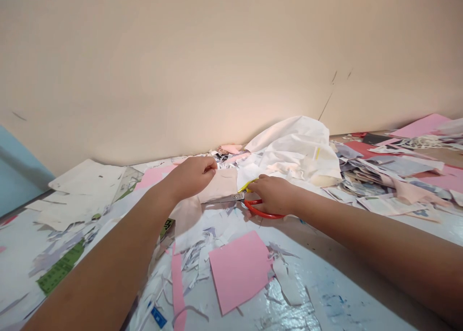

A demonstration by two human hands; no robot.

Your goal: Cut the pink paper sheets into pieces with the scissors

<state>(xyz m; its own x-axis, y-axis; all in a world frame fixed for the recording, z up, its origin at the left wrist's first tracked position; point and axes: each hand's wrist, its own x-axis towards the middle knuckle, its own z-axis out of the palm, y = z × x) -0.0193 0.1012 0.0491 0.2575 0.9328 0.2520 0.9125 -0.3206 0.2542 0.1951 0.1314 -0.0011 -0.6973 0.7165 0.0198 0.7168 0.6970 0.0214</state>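
My left hand (191, 175) is closed in a pinch on a pale pink piece of paper (219, 185), holding it up a little above the table. My right hand (273, 195) grips scissors (253, 204) with red and yellow handles. Their metal blades lie at the lower edge of the pale paper. Both forearms reach in from the bottom of the view.
A pink paper sheet (238, 269) and a pink strip (177, 287) lie among white scraps on the glossy table (325, 292). A crumpled white sheet (296, 147) sits behind my hands. Mixed papers (390, 176) pile up at right. A beige wall (231, 70) stands behind.
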